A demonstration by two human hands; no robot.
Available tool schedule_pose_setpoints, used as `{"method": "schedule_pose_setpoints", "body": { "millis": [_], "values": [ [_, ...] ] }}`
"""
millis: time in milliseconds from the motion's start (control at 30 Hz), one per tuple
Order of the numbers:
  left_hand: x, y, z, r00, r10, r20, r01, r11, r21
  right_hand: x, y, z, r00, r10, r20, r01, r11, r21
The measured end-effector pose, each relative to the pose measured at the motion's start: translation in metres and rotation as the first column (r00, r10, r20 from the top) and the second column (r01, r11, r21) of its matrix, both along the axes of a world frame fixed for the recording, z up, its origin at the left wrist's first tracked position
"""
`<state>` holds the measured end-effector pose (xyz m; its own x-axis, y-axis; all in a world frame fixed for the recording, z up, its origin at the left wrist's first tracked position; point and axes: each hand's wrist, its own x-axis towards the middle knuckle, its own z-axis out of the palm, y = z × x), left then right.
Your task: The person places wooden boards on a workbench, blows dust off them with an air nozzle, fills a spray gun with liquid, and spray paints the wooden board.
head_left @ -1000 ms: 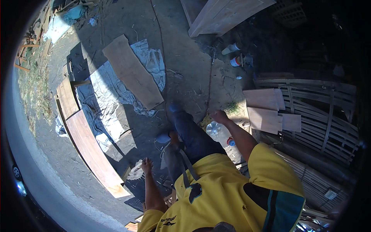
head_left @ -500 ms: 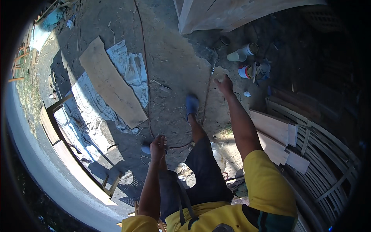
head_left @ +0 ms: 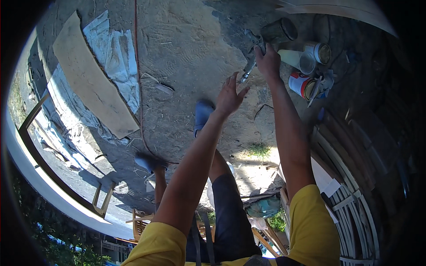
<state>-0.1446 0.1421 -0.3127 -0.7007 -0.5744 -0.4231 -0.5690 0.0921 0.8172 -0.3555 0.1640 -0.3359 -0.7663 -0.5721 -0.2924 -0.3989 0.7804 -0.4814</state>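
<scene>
My right hand [head_left: 267,60] is stretched forward and closed around a grey metal tool [head_left: 251,48] with a pistol-like handle, lifted off the dirt ground. My left hand [head_left: 230,94] is open with its fingers spread, just below and left of the tool, touching nothing. Both arms wear yellow sleeves. My blue sandal [head_left: 203,115] stands on the ground below the left hand.
Several paint cans [head_left: 302,84] and a dark cylinder [head_left: 278,30] stand right of the tool. A long wooden board [head_left: 93,84] lies on plastic sheeting [head_left: 116,53] at left. An orange cord [head_left: 138,80] runs across the dirt. Slatted wooden frames [head_left: 355,195] sit at right.
I have leaned forward. My right hand reached the tool near the cans and closed on it. My left hand rose from beside my knee toward the tool.
</scene>
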Motion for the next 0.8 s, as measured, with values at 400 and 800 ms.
{"method": "schedule_pose_setpoints", "body": {
  "millis": [400,800],
  "values": [
    [0.026,0.028,0.080,0.971,0.018,-0.237,0.048,0.961,0.271,0.050,0.022,0.201,0.991,-0.129,0.027,0.132,0.967,-0.218],
    [0.068,0.029,0.042,0.941,-0.235,-0.244,0.290,0.931,0.222,0.029,0.005,0.156,0.998,0.058,-0.030,-0.061,0.988,-0.142]
  ]
}}
